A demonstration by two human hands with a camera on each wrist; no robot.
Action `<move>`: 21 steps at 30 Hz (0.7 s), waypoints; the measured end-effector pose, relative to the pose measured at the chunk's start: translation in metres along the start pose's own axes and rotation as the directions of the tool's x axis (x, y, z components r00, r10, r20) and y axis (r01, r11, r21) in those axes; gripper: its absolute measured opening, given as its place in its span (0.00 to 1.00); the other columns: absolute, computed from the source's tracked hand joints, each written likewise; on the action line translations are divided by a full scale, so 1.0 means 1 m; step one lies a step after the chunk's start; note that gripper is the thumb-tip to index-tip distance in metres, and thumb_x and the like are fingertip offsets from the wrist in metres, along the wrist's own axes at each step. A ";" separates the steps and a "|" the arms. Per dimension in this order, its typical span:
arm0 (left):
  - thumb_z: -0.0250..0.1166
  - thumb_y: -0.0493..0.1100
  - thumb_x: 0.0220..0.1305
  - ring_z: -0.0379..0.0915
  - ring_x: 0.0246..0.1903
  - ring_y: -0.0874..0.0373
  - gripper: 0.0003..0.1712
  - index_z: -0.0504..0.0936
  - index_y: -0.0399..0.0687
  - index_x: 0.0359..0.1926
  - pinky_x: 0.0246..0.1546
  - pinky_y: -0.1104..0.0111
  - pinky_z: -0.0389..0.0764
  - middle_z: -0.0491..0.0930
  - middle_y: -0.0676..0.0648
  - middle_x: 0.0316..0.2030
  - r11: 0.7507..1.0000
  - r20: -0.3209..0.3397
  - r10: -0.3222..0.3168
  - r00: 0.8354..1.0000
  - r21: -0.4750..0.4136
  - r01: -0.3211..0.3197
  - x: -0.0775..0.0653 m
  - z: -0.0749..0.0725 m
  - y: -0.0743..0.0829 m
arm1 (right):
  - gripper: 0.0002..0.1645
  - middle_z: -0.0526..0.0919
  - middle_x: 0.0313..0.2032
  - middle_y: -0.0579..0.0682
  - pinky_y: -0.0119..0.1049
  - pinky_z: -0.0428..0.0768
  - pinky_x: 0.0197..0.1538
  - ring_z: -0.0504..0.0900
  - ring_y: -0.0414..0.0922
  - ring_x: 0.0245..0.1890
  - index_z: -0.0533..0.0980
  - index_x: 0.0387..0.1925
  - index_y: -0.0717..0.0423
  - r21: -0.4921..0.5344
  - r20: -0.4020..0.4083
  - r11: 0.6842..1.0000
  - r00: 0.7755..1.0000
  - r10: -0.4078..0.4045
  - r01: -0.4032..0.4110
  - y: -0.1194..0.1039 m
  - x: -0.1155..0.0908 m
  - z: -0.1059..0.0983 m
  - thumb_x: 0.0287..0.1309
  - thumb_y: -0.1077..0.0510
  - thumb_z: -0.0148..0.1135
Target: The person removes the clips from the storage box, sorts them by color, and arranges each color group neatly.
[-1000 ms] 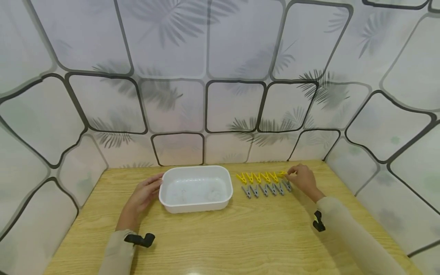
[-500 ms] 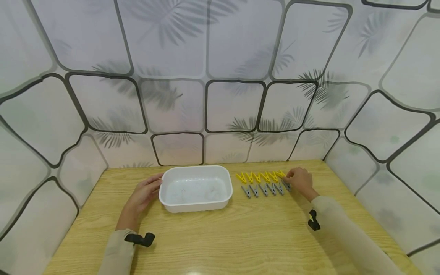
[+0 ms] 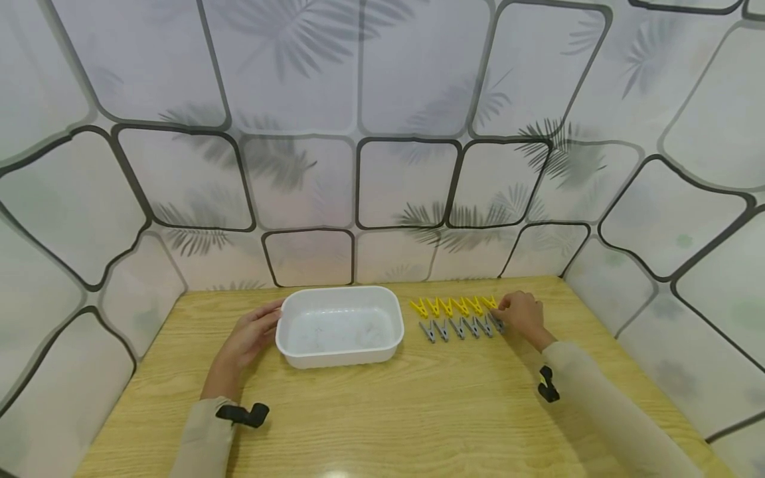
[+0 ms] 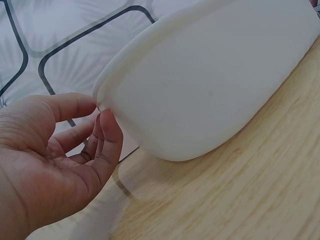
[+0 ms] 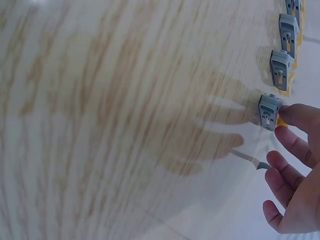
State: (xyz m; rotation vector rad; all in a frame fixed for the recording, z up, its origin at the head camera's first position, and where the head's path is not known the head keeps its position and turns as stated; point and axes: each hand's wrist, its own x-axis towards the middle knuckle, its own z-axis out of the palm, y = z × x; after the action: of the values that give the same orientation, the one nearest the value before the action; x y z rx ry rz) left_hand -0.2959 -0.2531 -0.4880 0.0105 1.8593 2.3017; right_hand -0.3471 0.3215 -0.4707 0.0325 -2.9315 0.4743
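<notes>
At the left end of a white plastic basin (image 3: 340,357), my left hand (image 3: 250,338) pinches the rim between thumb and fingertips, seen close up in the left wrist view. My right hand (image 3: 522,315) is at the right end of a row of yellow clothespins (image 3: 448,309), thumb and forefinger on the last yellow clothespin (image 3: 490,303). In the right wrist view that clothespin is mostly hidden behind a grey clothespin (image 5: 270,111); the other fingers are loosely bent. A row of grey clothespins (image 3: 459,328) lies in front of the yellow row.
The wooden table (image 3: 388,411) reaches back to a patterned wall covering (image 3: 311,186), which also closes in both sides. A black wrist camera (image 3: 243,415) sits on the left sleeve, another black camera (image 3: 547,385) on the right.
My right hand has moved slightly left and down. The last yellow clothespin, earlier lying sideways at the fingertips, now stands angled in line with its row. The left hand and basin have stayed put.
</notes>
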 end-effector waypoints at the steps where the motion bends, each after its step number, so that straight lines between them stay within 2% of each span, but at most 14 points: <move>1: 0.59 0.42 0.76 0.81 0.47 0.70 0.22 0.75 0.48 0.69 0.48 0.75 0.83 0.84 0.65 0.43 1.000 -0.002 -0.001 1.000 0.001 0.001 0.000 0.000 0.000 | 0.17 0.86 0.32 0.57 0.64 0.71 0.48 0.81 0.58 0.36 0.82 0.22 0.56 -0.003 0.002 1.000 1.000 -0.003 0.003 0.000 0.000 0.000 0.60 0.50 0.72; 9: 0.60 0.43 0.76 0.81 0.47 0.70 0.30 0.67 0.40 0.74 0.47 0.74 0.84 0.84 0.64 0.44 1.000 -0.005 -0.009 1.000 0.020 0.009 0.001 0.001 0.001 | 0.15 0.84 0.38 0.61 0.66 0.71 0.49 0.80 0.61 0.41 0.83 0.24 0.57 -0.012 -0.005 0.999 0.999 -0.032 0.032 0.000 -0.001 0.000 0.60 0.51 0.72; 18: 0.59 0.41 0.76 0.81 0.46 0.69 0.22 0.76 0.48 0.68 0.47 0.75 0.84 0.85 0.64 0.43 1.000 -0.001 0.001 1.000 0.000 -0.001 -0.001 0.001 0.002 | 0.15 0.85 0.38 0.61 0.65 0.70 0.49 0.80 0.62 0.42 0.83 0.24 0.56 -0.003 -0.024 0.999 0.999 -0.039 0.039 -0.001 0.000 0.000 0.60 0.51 0.73; 21: 0.59 0.41 0.76 0.81 0.46 0.69 0.22 0.76 0.48 0.68 0.47 0.74 0.84 0.85 0.63 0.44 1.000 0.000 -0.003 1.000 0.003 0.003 0.000 0.001 0.001 | 0.15 0.85 0.38 0.61 0.64 0.70 0.48 0.80 0.62 0.42 0.83 0.25 0.57 -0.002 -0.029 0.999 0.999 -0.043 0.043 -0.002 0.000 0.000 0.60 0.51 0.73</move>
State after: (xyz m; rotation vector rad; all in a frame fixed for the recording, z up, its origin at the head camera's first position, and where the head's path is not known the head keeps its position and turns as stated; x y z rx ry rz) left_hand -0.2960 -0.2522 -0.4864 0.0082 1.8609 2.2972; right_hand -0.3467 0.3199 -0.4704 0.0871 -2.8967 0.4618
